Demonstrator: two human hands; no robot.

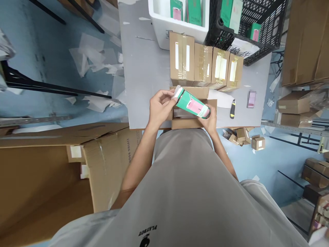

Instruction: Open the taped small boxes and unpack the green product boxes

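My left hand (159,106) grips the white end of a green product box (193,104) with a pink picture on it. At the box's other end, my right hand (211,120) holds it from below. The green box hangs tilted just over an open brown carton (193,121) at the near edge of the grey table (144,72). Both hands have their fingers closed round the box.
Several taped brown cartons (205,65) stand in a row behind. A white foam bin (177,20) and a black crate (259,20) hold more green boxes. A utility knife (232,109) lies to the right. A large open cardboard box (64,164) stands on the floor at left.
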